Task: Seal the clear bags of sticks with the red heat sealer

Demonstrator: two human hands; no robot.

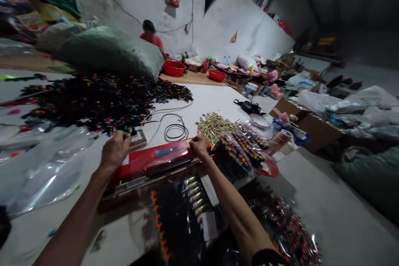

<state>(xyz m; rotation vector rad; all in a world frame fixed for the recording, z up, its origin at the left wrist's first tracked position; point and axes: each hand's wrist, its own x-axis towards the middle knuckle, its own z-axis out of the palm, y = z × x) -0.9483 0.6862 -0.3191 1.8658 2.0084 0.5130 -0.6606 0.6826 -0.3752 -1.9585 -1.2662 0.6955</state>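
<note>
A long red heat sealer (pixel 149 158) lies across the table in front of me, a small panel on its top. Glossy clear film shows over its surface. Below its near edge spreads a clear plastic bag (pixel 177 212) containing black pieces with orange edges, several gold-coloured cylinders and white paper slips. My left hand (pixel 114 149) is closed at the sealer's left end, in what looks like a pinch on the film. At the right end, my right hand (pixel 199 146) is closed in the same way. The fingertips of both are partly hidden.
A large pile of black pieces (pixel 93 99) lies at left below a stuffed green sack (pixel 112 50). Small gold pieces (pixel 215 126) and bagged colourful pieces (pixel 240 149) sit at right. A coiled cable (pixel 176 131) lies behind the sealer. A person (pixel 152 39) sits beyond.
</note>
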